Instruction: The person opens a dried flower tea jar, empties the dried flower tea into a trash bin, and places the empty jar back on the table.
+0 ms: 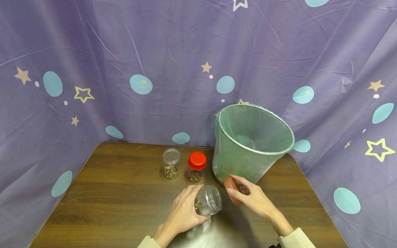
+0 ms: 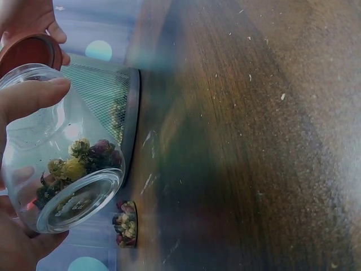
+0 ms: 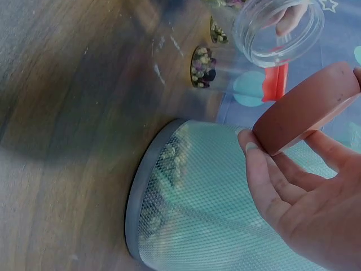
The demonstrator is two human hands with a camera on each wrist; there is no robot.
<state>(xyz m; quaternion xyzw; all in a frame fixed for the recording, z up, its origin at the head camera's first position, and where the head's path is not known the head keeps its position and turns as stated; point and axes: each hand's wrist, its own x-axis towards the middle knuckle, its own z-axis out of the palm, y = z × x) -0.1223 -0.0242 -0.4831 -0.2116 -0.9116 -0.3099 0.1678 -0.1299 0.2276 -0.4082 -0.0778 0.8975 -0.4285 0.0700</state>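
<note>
Left hand [image 1: 183, 210] grips tilted jar [image 1: 203, 201], fingers curled round, left of bin [image 1: 232, 163]; right hand [image 1: 255, 199] pinches brown lid [image 3: 307, 107], already off. Dried flowers [image 2: 76, 166] still inside. 2 far jars [image 1: 197, 161] seemingly capped.

Held jar [image 1: 204, 199] — glossy; brown lid [image 3: 304, 110] — matt; mesh bin [image 1: 231, 160]; wood-grained table [image 1: 108, 193].

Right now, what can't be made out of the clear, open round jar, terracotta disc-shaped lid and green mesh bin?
- Head view: most dried flowers in the jar, hidden by the left hand.
- Left wrist view: the lid, cut off by the left edge.
- Right wrist view: the bin's contents, blurred by the mesh.
</note>
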